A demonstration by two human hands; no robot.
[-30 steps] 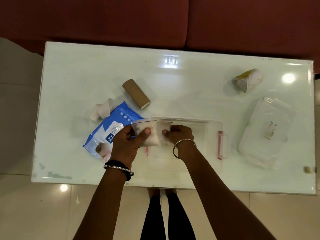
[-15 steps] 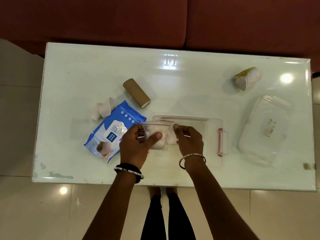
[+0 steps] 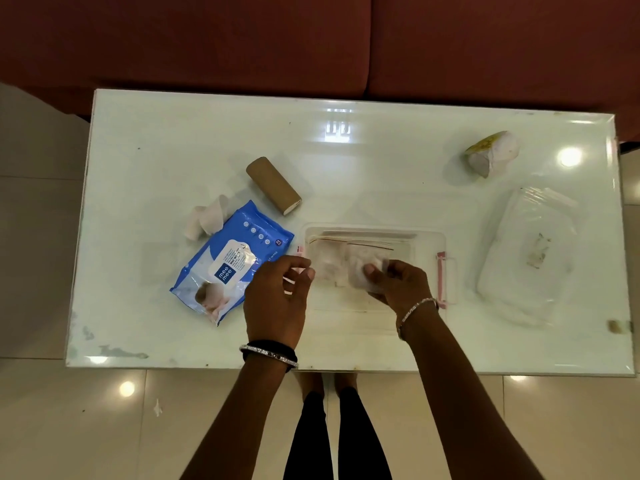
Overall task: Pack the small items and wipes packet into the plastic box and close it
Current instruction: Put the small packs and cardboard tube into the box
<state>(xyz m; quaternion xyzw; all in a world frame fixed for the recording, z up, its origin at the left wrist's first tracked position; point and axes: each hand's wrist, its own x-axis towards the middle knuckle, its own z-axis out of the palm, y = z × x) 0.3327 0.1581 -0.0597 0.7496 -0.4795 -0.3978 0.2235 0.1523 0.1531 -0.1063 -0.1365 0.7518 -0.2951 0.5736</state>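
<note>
A clear plastic box (image 3: pixel 429 237) with pink latches stands open at the table's middle front. My right hand (image 3: pixel 398 284) grips a small clear zip bag of white items (image 3: pixel 367 263) inside the box. Another clear bag (image 3: pixel 327 261) lies beside it in the box. My left hand (image 3: pixel 277 299) hovers at the box's left edge, fingers loosely apart, holding nothing. The blue wipes packet (image 3: pixel 235 258) lies on the table left of the box. The clear lid (image 3: pixel 526 254) rests at the right.
A brown cardboard tube (image 3: pixel 273 190) lies behind the wipes packet, with a pale bandage roll (image 3: pixel 207 220) to its left. A white and yellow wrapped roll (image 3: pixel 491 154) sits at the back right. The glass table (image 3: pixel 173 150) borders a red sofa (image 3: pixel 311 39).
Both hands held the small bag over the box's left end. Now my left hand has let go and my right hand has carried the bag lower and rightward into the box.
</note>
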